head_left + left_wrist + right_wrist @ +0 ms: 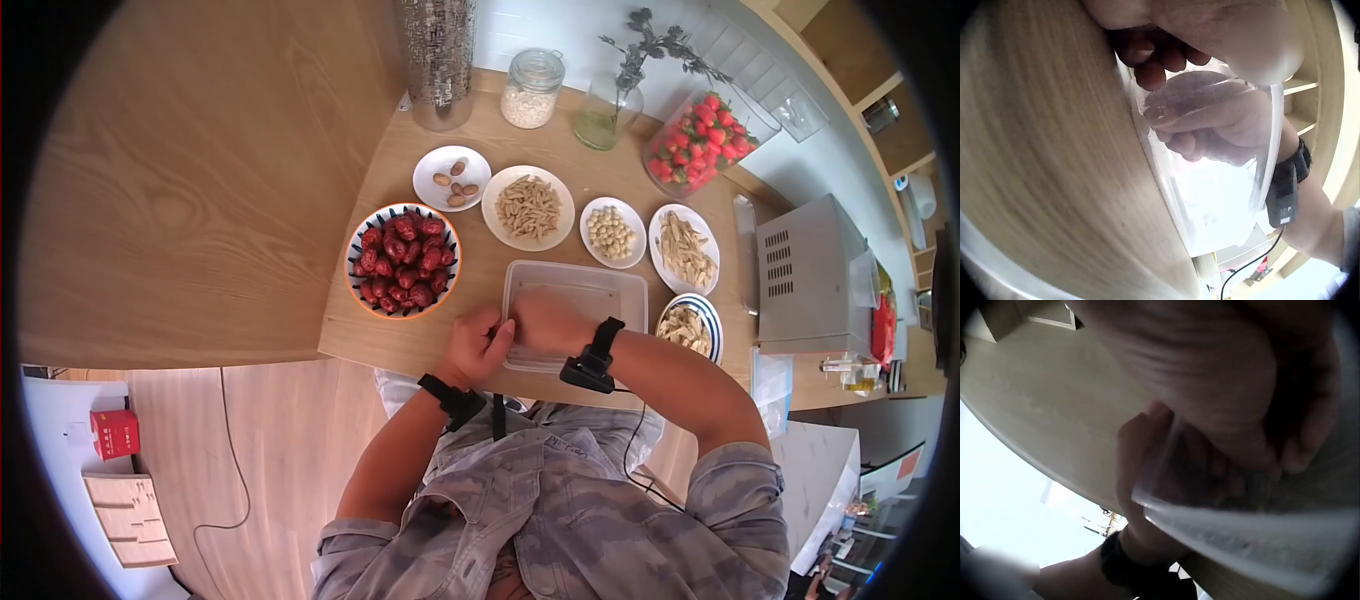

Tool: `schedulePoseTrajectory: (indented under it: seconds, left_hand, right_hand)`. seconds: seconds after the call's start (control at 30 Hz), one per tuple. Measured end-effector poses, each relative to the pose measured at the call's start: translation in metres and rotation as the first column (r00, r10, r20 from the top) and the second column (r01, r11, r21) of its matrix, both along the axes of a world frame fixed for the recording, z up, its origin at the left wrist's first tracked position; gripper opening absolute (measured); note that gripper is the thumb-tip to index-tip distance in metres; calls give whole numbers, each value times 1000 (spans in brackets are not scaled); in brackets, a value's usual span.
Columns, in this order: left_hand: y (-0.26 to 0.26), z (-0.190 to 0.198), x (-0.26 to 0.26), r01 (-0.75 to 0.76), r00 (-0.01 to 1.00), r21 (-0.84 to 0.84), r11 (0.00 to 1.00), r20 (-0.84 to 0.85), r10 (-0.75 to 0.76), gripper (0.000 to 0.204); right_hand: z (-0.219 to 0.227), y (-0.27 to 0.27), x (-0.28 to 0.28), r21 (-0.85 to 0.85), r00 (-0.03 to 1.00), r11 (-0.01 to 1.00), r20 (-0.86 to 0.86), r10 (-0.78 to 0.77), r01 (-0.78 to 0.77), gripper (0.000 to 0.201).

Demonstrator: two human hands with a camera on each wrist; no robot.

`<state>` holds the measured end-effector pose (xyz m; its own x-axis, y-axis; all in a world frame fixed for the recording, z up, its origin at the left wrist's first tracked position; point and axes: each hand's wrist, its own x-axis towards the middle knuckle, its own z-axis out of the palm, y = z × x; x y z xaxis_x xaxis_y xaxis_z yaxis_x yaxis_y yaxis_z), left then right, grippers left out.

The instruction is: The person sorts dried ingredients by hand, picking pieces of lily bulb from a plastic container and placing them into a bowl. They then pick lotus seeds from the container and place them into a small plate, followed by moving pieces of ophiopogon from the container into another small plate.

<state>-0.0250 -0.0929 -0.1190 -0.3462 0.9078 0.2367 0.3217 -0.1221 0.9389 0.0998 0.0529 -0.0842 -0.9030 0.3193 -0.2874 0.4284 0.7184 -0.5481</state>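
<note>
A clear plastic container (632, 285) stands on the table in front of the person. The left hand (478, 348) holds the container's left end from outside, thumb up by the rim and fingers curled low against the wall (1150, 78). The right hand (550, 318) reaches inside that same end. Through the transparent wall it shows in the left wrist view, fingers bent (1188, 144) near the container's floor. In the right wrist view the right hand (1210, 375) curls above the container, its fingertips close together; I cannot tell if they pinch anything.
A bowl of red dates (405, 262) stands left. Behind are plates with brown nuts (457, 190), pale strips (528, 208), round white seeds (610, 232) and dried slices (685, 250). A striped bowl (716, 325) sits right. Glass jars, strawberries (700, 145) and a grey appliance (815, 275) stand farther off.
</note>
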Motion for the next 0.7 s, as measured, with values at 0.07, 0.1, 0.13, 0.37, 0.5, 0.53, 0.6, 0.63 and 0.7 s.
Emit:
schedulePoseTrajectory:
  seconds: [0.07,0.1,0.13,0.37,0.5,0.53,0.6,0.63,0.7]
  left_hand:
    - [1,2,1,-7,1000,38,999,12,7,26]
    - [2,3,2,-10,1000,57,998,18,9,27]
    - [3,3,2,-12,1000,58,998,18,11,27]
    - [2,5,1,-23,999,54,998,-21,24,29]
    - [2,5,1,-16,1000,54,998,-9,17,30]
    - [3,5,1,-14,1000,54,998,-12,15,30]
    - [2,3,0,-11,1000,51,999,-18,12,30]
    - [2,2,0,-10,1000,46,999,-11,11,30]
    - [2,1,0,-11,1000,38,999,4,10,30]
  right_hand:
    - [11,5,2,-35,999,999,22,-26,27,26]
    - [17,4,2,-38,999,999,48,-16,18,26]
    - [24,2,2,-40,997,999,74,-7,10,25]
    - [7,-8,0,-20,998,1000,61,8,-7,24]
    - [11,3,3,34,995,998,93,48,-51,20]
    - [13,5,4,44,994,997,95,52,-56,19]
    - [15,8,6,52,994,997,92,56,-61,19]
    - [15,9,6,50,994,997,88,57,-61,21]
    - [16,11,8,39,995,997,73,65,-68,22]
